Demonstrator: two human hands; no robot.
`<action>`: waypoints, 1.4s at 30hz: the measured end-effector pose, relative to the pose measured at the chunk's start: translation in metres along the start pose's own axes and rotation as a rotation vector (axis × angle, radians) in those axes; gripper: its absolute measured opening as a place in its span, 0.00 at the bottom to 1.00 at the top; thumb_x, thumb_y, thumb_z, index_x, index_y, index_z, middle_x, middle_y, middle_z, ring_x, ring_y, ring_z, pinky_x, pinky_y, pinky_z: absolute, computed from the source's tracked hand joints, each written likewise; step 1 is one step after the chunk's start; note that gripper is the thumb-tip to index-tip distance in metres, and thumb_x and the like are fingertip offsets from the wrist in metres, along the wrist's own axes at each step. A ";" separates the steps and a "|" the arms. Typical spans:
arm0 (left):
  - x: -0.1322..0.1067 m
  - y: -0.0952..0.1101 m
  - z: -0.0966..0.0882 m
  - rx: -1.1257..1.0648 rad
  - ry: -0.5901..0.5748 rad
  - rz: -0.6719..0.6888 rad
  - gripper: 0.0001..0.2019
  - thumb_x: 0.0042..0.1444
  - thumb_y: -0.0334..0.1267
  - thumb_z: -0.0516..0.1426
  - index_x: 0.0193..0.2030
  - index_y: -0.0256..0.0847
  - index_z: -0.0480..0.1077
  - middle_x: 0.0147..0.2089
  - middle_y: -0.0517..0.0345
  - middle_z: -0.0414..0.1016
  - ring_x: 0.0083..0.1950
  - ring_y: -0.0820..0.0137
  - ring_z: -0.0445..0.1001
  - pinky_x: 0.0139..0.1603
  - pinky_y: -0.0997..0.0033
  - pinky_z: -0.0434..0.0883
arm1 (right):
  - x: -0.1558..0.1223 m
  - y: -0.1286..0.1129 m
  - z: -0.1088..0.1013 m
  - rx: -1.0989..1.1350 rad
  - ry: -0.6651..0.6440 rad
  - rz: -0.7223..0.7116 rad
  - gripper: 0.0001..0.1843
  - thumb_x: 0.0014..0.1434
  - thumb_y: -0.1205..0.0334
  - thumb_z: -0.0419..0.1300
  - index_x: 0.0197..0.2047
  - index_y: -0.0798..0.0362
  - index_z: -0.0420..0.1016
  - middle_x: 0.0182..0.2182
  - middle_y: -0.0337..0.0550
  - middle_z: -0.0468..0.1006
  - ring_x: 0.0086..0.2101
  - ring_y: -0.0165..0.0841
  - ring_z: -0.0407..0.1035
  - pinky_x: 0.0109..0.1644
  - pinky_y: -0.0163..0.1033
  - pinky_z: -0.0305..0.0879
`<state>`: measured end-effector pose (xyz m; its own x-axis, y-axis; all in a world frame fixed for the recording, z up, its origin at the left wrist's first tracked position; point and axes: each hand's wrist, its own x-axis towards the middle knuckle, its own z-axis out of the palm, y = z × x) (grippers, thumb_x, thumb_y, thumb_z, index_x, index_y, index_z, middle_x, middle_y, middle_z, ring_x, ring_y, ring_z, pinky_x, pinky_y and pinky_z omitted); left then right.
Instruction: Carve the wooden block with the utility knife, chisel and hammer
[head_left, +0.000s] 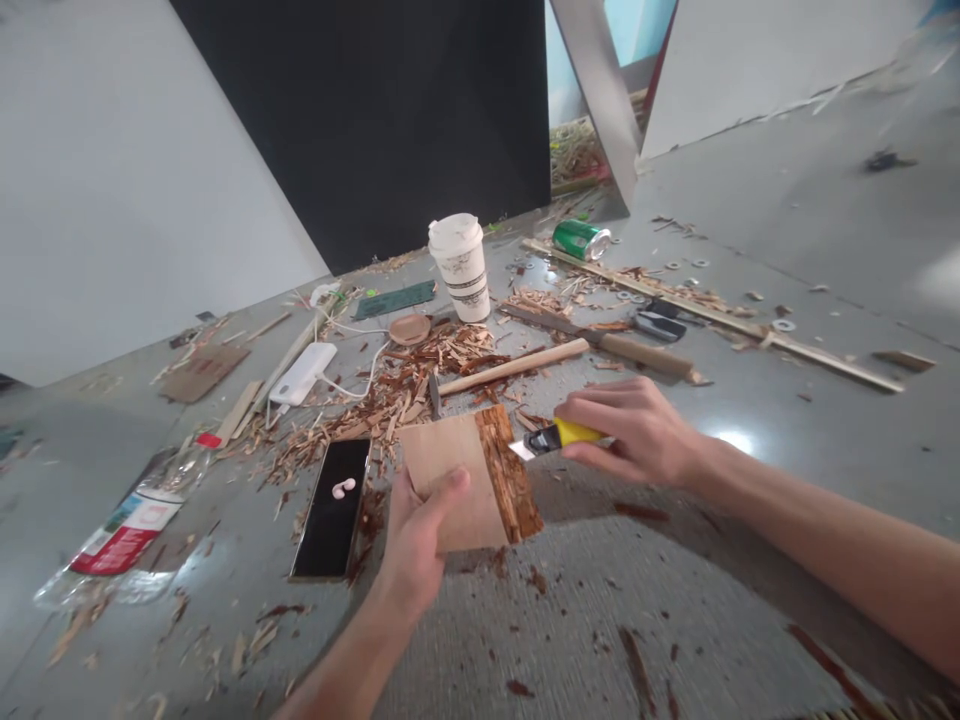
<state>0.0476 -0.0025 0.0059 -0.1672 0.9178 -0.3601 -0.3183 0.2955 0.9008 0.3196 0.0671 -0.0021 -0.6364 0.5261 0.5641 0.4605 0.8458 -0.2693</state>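
Note:
My left hand (424, 530) grips a flat wooden board (450, 450) by its left side, thumb on top. Along the board's right side runs a rough, splintered reddish-brown strip (508, 475), while the rest is smooth and pale. In my right hand (634, 435) is a yellow utility knife (574, 432) with its blade out. The blade tip points left at the rough strip; whether it touches the wood I cannot tell. Just beyond the board lies a hammer (514, 368) with a wooden handle.
Wood shavings (442, 360) litter the grey floor. A paper cup (461, 270), a green can (581, 240), a file (637, 355) and a long wooden strip (720, 320) lie or stand beyond. Leftward are a phone (334, 530) with earbuds, a power bank (304, 373) and a flattened plastic bottle (131, 530).

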 end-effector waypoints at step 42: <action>-0.032 -0.012 0.003 0.125 -0.316 -0.081 0.34 0.29 0.37 0.78 0.48 0.41 0.79 0.36 0.50 0.83 0.35 0.59 0.82 0.28 0.71 0.76 | 0.002 0.009 -0.017 -0.190 0.201 0.375 0.18 0.74 0.51 0.56 0.34 0.52 0.70 0.23 0.37 0.70 0.22 0.27 0.57 0.27 0.38 0.50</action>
<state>0.0598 -0.0344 0.0074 0.1577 0.9212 -0.3557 -0.1992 0.3825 0.9022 0.3331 0.0747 0.0103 -0.2804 0.7492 0.6001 0.7529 0.5595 -0.3467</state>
